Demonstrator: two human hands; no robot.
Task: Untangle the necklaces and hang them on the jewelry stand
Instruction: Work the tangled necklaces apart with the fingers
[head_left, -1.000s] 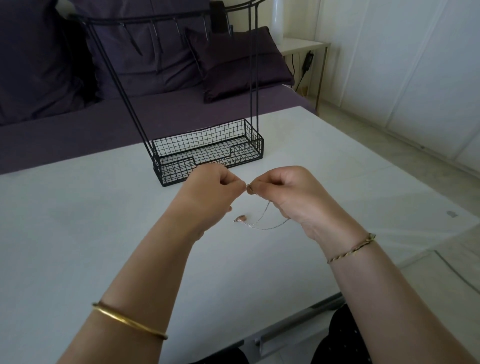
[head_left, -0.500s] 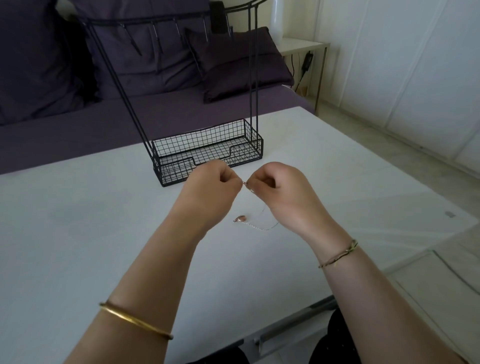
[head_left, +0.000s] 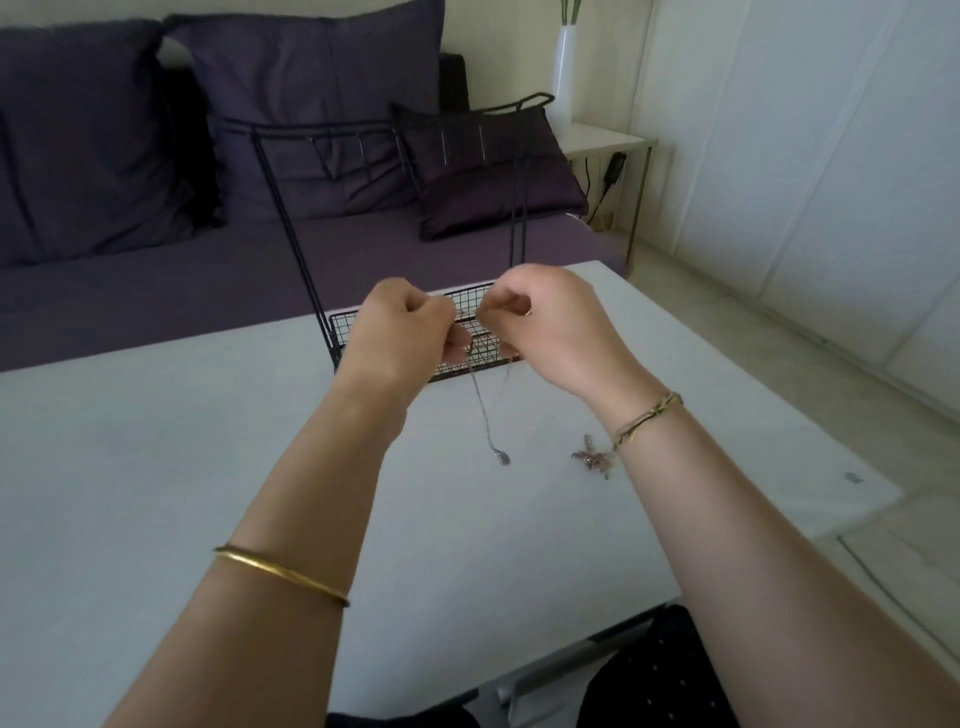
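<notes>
The necklace (head_left: 480, 410) is held up over the tabletop (head_left: 208, 467), just in front of the wire basket at the foot of the jewelry stand (head_left: 291, 218). The grip of the left hand (head_left: 410, 327) is closed to a pinch on one upper end of the chain, and that of the right hand (head_left: 540, 322) is closed the same way on the other, with the two pinches close together. Whether a clasp is being worked cannot be told; it is too small.

The step is judged to be the last freeing of this chain before it is hung. It is best done with the ends kept slightly apart, so that the two strands are not twisted round each other. The pendant's weight can be used to pull them straight. The second necklace (head_left: 592, 460), a small pinkish heap on the tabletop beside the right wrist, should be kept clear of the hanging strands.

The chain's long axis runs almost vertically. It is doubled, and both strands meet at the pendant (head_left: 502, 457), which points down. Whether the pendant touches the tabletop cannot be told.
</notes>
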